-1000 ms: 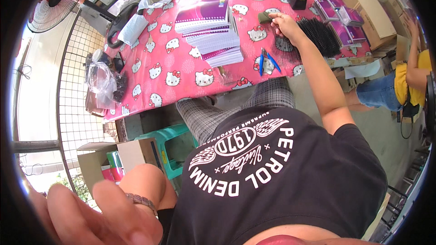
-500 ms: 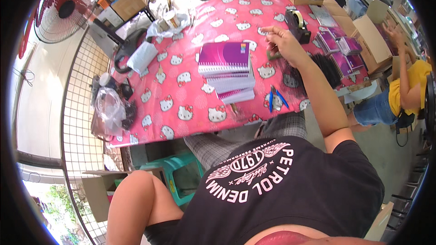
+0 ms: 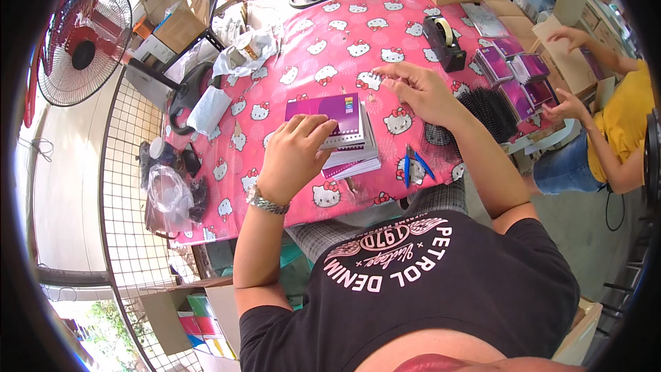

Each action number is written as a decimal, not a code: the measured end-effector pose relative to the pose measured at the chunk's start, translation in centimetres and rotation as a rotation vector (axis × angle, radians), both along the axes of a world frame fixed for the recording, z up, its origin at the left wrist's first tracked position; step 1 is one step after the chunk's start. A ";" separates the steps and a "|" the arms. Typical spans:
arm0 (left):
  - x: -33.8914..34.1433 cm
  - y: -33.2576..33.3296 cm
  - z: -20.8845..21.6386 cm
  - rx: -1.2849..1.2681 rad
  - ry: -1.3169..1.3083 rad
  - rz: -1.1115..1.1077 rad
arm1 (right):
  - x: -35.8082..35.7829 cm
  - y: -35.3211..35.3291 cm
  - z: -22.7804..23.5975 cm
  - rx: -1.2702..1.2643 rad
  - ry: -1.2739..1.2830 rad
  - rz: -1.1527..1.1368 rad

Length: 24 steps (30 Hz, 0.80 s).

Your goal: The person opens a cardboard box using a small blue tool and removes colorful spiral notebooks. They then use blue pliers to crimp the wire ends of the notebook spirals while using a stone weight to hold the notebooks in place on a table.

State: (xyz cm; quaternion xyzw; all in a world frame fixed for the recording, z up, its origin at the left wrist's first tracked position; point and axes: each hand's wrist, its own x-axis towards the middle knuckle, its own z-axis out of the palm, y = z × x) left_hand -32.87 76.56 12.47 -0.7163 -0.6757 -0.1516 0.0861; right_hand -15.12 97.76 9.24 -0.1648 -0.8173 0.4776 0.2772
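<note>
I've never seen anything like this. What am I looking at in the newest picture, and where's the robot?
There's no robot: these are a person's bare hands. The camera sits on their head, looking down, and its wide lens bends straight edges.

On the table's pink patterned cloth is a stack of purple-covered notebooks. Right of it lie blue-handled cutters and black comb-like pieces; farther back stands a tape dispenser.

The left hand is at the stack's left side, fingers over the top notebook; its grip is unclear. The right hand is right of the stack; I can't make out anything held.

The person in yellow at right is someone else.
</note>
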 end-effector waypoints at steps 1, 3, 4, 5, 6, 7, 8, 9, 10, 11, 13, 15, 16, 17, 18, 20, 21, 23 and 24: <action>-0.1 0.3 0.7 0.029 -0.039 -0.061 | 0.0 0.2 -0.2 -0.001 0.011 0.003; -1.2 0.8 1.4 0.014 -0.114 -0.084 | -0.3 0.0 -0.3 -0.020 0.035 0.006; -1.6 1.1 1.8 0.007 -0.151 -0.096 | -0.6 -0.4 -0.2 -0.035 0.052 0.000; -1.7 1.5 2.8 -0.043 -0.163 -0.034 | -0.9 -0.4 -0.1 -0.046 0.068 -0.011; -1.6 2.0 4.0 -0.040 -0.139 0.010 | -1.0 -0.4 0.1 -0.088 0.078 -0.022; -1.3 2.5 5.0 -0.038 -0.115 0.054 | -1.0 -0.6 0.2 -0.130 0.089 -0.034; -1.2 2.9 5.5 -0.034 -0.094 0.102 | -1.0 -0.9 0.3 -0.171 0.098 -0.042; -1.3 3.1 5.1 -0.055 -0.082 0.128 | -0.9 -1.7 0.8 -0.232 0.092 -0.049; -1.2 3.2 4.6 -0.033 -0.041 0.158 | -1.0 -2.6 0.6 -0.235 0.126 -0.025; -0.9 3.3 4.1 -0.009 -0.001 0.183 | -1.0 -3.6 0.1 -0.237 0.160 -0.004; -0.7 3.7 3.2 0.014 0.049 0.215 | -1.2 -5.6 0.0 -0.203 0.116 0.046; -0.1 4.1 2.7 0.099 0.024 0.194 | -1.3 -7.2 0.6 -0.123 0.027 0.084; 0.2 4.2 2.5 0.141 0.010 0.186 | -1.3 -7.4 0.5 -0.078 0.020 0.094; 0.4 4.2 2.3 0.161 0.023 0.169 | -1.6 -6.8 0.3 -0.011 0.085 0.093; 0.6 4.2 2.1 0.181 0.035 0.154 | -1.5 -6.1 0.4 0.017 0.116 0.084; 0.8 4.1 1.7 0.208 0.035 0.125 | -1.5 -4.8 1.1 0.078 0.173 0.064; 0.7 3.9 1.7 0.212 0.028 0.116 | -1.3 -4.6 2.7 0.109 0.117 0.061; 0.6 3.6 1.8 0.219 0.016 0.095 | -1.3 -3.8 3.8 0.183 0.076 0.049; 0.6 3.6 2.0 0.220 0.011 0.084 | -1.4 -3.4 4.0 0.230 0.099 0.068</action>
